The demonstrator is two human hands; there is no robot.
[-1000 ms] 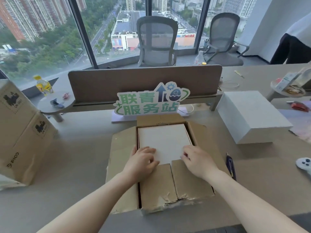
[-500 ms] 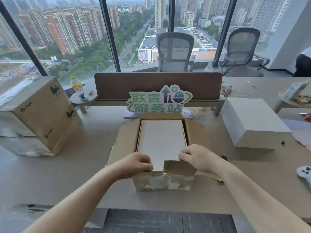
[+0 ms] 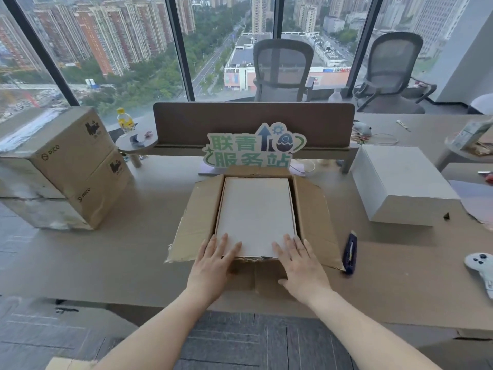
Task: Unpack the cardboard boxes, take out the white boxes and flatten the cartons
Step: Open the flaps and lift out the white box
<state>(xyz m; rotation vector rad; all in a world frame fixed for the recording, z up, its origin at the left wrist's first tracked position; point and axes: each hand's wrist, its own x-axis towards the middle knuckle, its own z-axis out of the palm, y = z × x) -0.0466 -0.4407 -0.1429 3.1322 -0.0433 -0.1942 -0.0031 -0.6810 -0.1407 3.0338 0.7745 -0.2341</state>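
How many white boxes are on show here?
2. One white box sits inside the open carton at the middle, both hands resting flat on its near edge. The other white box stands on the table to the right. The closed cartons on the left may hide more.

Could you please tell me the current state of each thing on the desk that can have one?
Open carton: flaps spread, white box inside.
White box: still in the carton.
Second white box: out, on the desk.
Stacked cartons: closed.
Left hand: flat on the white box.
Right hand: flat on it too.
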